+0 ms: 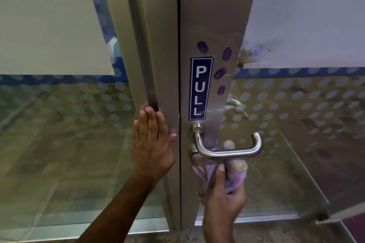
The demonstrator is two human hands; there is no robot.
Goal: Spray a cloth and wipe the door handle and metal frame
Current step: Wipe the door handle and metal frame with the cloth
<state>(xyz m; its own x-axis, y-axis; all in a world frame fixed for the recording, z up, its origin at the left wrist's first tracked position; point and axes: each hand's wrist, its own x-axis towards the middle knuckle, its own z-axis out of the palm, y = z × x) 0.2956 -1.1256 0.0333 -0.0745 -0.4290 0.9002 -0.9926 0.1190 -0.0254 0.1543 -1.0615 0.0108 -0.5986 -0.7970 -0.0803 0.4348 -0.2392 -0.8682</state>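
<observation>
A brushed steel lever door handle (237, 152) sticks out from the grey metal frame (209, 25) of a glass door. My right hand (225, 199) grips a bunched purple cloth (237, 179) just under and behind the handle bar, with the cloth touching the handle. My left hand (152, 144) lies flat with straight fingers against the neighbouring metal frame post (142, 45), left of the door gap. Several purple fingerprint smudges (219, 73) mark the frame beside a blue PULL sticker (200, 89).
Glass panels with frosted film and dot pattern stand on both sides, left pane (59, 104) and right pane (296, 114). A brownish-purple smear (254, 51) soils the right glass near the frame. A second handle (235, 104) shows through the glass behind the door.
</observation>
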